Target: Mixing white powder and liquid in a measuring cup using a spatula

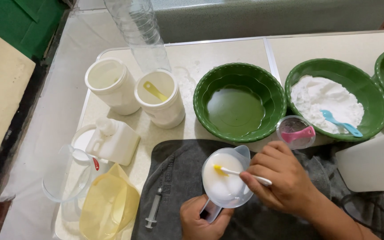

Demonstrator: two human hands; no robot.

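My left hand (203,220) is closed on the handle of the cup (226,180), which sits on the grey towel (174,178) before the empty green bowl (238,104). My right hand (285,178) pinches the white stick (245,174), its yellow tip in the milky liquid. Best to keep strokes small, the tip low and the handle steady, since the liquid sits near the rim and could slop over.

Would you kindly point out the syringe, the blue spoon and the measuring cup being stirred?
syringe (154,209), head view, on its barrel.
blue spoon (339,123), head view, on its handle.
measuring cup (218,184), head view, on the white liquid inside.
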